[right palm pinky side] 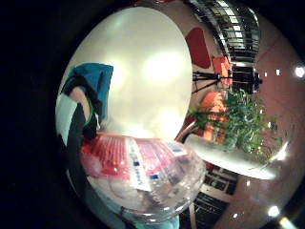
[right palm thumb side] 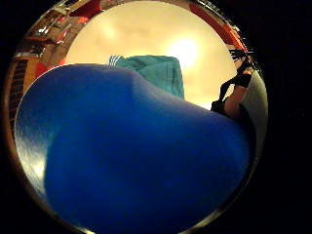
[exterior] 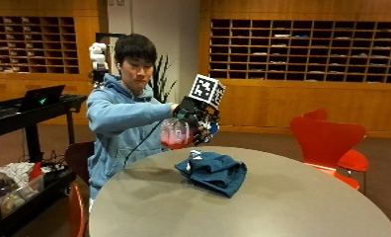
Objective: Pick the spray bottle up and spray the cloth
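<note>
A: At the round table (exterior: 268, 207), outside view first: what is the gloved hand (exterior: 194, 114) doing?

B: It is raised above the tabletop with its fingers curled round the bottle (exterior: 177, 133), gripping it near the top. The bottle is clear, with pinkish-red liquid in it, and it hangs in the air, clear of the table, in front of the person's chest.

A: And the cloth (exterior: 213, 170)?

B: A dark teal bundle, crumpled, lying on the table just below and slightly to one side of the bottle. They do not touch.

A: Anything else around?

B: An orange chair (exterior: 327, 138) beyond the table's far edge, and a dark cart (exterior: 24, 118) behind the person.

A: Little finger side palm view?

B: The bottle (right palm pinky side: 143, 176) is close to the palm, clear plastic with a red and white label. Beyond it spreads the pale table (right palm pinky side: 143, 71), with the cloth (right palm pinky side: 95, 78) lying on it at the edge of the picture. A green plant (right palm pinky side: 243, 124) shows further off.

A: Thumb side palm view?

B: A smooth blue surface fills most of it, very near the palm; I cannot tell what it is. Past it, the cloth (right palm thumb side: 161, 70) lies on the table (right palm thumb side: 146, 34).
</note>
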The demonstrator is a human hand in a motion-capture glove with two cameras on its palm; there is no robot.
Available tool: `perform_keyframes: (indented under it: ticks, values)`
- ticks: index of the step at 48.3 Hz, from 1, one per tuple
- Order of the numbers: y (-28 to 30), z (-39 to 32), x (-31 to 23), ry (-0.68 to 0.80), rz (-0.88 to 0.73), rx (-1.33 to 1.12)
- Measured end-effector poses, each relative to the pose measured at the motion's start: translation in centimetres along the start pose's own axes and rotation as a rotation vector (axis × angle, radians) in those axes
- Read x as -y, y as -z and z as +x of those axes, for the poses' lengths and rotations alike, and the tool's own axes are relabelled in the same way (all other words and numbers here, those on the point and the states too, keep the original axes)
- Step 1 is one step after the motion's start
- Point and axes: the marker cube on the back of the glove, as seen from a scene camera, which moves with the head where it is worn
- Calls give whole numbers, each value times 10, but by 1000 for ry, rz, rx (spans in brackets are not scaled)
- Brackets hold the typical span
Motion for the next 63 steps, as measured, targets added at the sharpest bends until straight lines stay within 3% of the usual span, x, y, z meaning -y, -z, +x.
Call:
perform_keyframes:
  ticks: [13,23,35,47,63]
  values:
    - [27,-5,5,33,151,269]
    - [67,-13,12,21,407,663]
    - [96,-71,26,-61,668,1143]
    - [83,-141,63,-4,602,1635]
    - [43,-220,114,8,536,1733]
